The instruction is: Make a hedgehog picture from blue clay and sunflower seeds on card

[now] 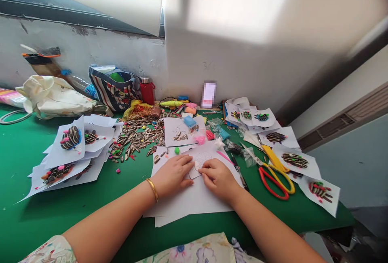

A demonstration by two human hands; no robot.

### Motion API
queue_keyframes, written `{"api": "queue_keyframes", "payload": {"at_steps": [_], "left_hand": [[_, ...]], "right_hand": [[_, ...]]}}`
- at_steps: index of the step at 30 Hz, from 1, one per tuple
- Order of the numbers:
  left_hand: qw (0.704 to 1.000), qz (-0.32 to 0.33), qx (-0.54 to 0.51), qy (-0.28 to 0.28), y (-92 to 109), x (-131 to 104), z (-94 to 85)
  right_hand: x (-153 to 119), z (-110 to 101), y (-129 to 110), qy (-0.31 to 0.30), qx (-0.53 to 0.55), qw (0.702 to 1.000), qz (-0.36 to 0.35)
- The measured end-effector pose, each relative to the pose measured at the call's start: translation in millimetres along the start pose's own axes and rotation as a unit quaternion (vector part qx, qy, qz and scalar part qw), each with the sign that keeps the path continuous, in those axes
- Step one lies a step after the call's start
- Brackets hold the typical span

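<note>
A small sheet with a round, dotted line drawing (205, 153) lies on larger white paper (209, 198) in front of me. My left hand (176, 174), with a gold bangle at the wrist, rests flat on the paper at the drawing's left edge, fingers stretched out. On the drawing's lower part, my right hand (220, 178) has its thumb and fingertips pressed together. A pale patch, perhaps clay, shows at those fingertips, but I cannot make out what they hold. A green pompom-like ball (177, 150) and a few sunflower seeds (157, 158) lie just beyond my left hand.
Striped sunflower seeds (136, 135) are heaped behind, left of centre. Finished seed pictures (71, 137) are stacked at left; more pictures (295, 160) lie at right. Red-and-yellow scissors (274, 180), a black pen (239, 172), a blue clay packet (189, 121) and a red bottle (147, 92) are also here.
</note>
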State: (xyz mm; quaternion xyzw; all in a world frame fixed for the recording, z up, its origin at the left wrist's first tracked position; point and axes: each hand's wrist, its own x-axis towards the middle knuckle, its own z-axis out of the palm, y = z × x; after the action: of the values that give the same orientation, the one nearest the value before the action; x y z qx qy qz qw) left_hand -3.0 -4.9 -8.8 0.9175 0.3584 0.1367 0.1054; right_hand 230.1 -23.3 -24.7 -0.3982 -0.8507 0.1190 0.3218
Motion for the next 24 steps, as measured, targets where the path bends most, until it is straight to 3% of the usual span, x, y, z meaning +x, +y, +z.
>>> {"api": "queue_keyframes", "payload": {"at_steps": [7,14,18,24], "left_hand": [[1.0,-0.005,0.004,-0.004,1.6,0.2,-1.0],[1.0,0.0,0.002,-0.006,0.2,1.0,-1.3],[1.0,0.008,-0.006,0.008,-0.9,1.1,-0.9],[1.0,0.008,-0.006,0.008,-1.2,1.2,0.1]], "right_hand": [[3.3,-0.1,2.5,0.001,0.004,0.999,0.038],[25.0,-5.1,10.8,-0.11,-0.051,0.987,0.106],[40.8,-5.7,18.1,-0.169,-0.08,0.977,0.099],[40.1,5.5,16.4,-0.131,-0.101,0.983,0.083]]}}
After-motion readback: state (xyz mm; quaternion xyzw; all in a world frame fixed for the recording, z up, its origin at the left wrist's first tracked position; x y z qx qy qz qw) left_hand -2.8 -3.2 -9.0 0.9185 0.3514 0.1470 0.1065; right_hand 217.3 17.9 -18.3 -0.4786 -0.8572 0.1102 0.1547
